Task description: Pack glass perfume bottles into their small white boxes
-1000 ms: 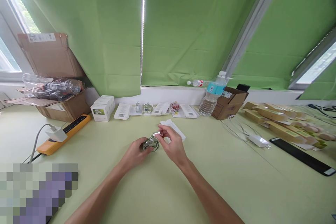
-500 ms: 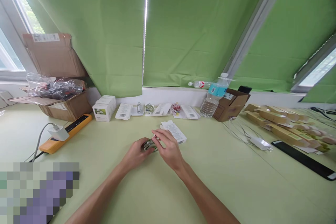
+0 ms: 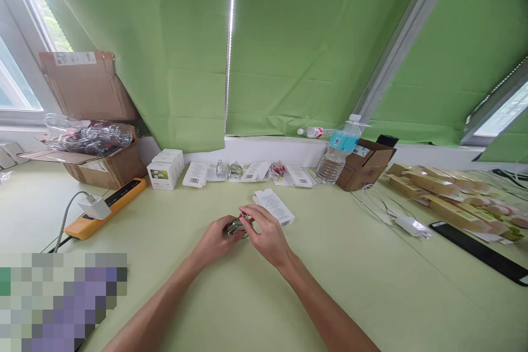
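Observation:
My left hand (image 3: 216,241) curls around a small shiny silver metal object (image 3: 234,226), holding it just above the table. Its exact kind is too small to make out, and the fingers cover much of it. Over its upper right side, the thumb and index finger of my right hand (image 3: 264,235) pinch a small reddish part (image 3: 242,214) at its top. Right behind my right hand lies an opened white printed box (image 3: 275,206), flat on the table.
Along the wall stand white boxes (image 3: 165,169), flattened white cartons (image 3: 196,175), a round metal trinket (image 3: 235,170), a red-and-gold one (image 3: 278,170) and a water bottle (image 3: 336,157). An orange power strip (image 3: 119,201) lies left; a white charger (image 3: 412,225) and black bar (image 3: 478,253) lie right.
Both hands stay in almost the same place around the metal object. The right fingertips shift slightly at its top, and the whole view moves a little.

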The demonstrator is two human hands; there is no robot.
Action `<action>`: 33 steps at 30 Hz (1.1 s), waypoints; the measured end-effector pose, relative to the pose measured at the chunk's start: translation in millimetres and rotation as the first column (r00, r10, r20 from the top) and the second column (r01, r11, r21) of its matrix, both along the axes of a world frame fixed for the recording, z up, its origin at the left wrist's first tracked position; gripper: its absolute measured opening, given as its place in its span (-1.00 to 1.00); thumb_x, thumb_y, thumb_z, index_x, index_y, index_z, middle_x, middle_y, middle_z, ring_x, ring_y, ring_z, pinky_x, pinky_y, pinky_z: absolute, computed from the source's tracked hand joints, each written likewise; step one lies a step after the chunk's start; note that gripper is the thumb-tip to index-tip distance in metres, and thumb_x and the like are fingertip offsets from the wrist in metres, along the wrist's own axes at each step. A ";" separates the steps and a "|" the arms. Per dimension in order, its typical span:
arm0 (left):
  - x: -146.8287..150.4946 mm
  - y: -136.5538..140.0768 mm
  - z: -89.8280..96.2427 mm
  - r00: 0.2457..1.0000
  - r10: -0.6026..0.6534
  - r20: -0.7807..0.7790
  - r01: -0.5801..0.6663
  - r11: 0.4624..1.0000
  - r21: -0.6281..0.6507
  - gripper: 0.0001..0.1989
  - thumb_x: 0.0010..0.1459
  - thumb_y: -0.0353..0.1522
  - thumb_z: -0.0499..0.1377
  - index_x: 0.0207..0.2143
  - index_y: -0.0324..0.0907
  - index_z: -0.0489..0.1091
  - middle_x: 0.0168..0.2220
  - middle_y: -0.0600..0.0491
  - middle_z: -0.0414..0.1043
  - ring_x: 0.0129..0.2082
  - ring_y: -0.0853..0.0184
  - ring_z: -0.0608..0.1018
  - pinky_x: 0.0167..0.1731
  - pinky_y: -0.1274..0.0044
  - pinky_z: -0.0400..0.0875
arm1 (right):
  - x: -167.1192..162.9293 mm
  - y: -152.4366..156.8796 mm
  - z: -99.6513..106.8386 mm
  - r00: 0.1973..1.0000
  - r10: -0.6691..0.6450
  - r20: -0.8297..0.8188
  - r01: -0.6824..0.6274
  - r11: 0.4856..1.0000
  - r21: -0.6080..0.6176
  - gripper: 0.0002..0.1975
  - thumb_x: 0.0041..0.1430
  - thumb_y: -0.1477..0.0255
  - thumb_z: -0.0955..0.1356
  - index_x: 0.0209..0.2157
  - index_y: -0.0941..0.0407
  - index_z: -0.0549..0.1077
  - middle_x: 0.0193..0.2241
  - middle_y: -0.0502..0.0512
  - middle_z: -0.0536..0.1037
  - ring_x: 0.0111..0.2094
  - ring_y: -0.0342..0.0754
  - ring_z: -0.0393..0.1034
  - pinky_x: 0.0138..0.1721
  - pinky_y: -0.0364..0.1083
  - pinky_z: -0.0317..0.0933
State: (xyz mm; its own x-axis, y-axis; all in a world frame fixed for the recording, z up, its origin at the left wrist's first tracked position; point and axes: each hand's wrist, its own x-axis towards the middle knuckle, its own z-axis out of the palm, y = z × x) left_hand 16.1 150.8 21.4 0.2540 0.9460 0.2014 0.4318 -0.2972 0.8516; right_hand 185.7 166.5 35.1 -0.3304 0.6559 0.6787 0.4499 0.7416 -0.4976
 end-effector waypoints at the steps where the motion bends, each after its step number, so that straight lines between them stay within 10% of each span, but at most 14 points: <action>1: -0.1 0.0 0.1 1.000 -0.001 -0.003 0.001 1.000 -0.001 -0.77 0.17 -0.22 0.09 -0.26 -0.17 0.41 -0.38 0.11 0.42 -0.40 0.37 0.38 -0.42 0.60 0.25 | 0.3 0.2 -0.2 1.000 -0.004 0.003 0.004 1.000 -0.008 -0.71 0.28 0.47 0.27 0.01 0.02 0.44 -0.11 0.11 0.54 -0.11 -0.02 0.45 -0.09 -0.02 0.39; 33: -0.4 2.6 -3.3 0.998 0.015 0.055 -0.014 1.000 -0.010 -0.73 0.15 -0.21 0.13 -0.16 -0.14 0.41 -0.31 0.08 0.48 -0.36 0.35 0.45 -0.36 0.57 0.33 | 2.0 -2.4 -3.4 0.995 -0.023 0.098 0.031 0.997 -0.075 -0.64 0.26 0.49 0.28 0.08 -0.01 0.37 -0.06 0.06 0.54 -0.02 0.00 0.40 0.01 0.02 0.32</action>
State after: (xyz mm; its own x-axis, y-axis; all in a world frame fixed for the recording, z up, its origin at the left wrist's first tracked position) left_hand 15.7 153.5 18.1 0.2292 0.9514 0.2056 0.3883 -0.2831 0.8769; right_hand 187.7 164.2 31.7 -0.3736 0.7142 0.5920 0.5180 0.6900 -0.5056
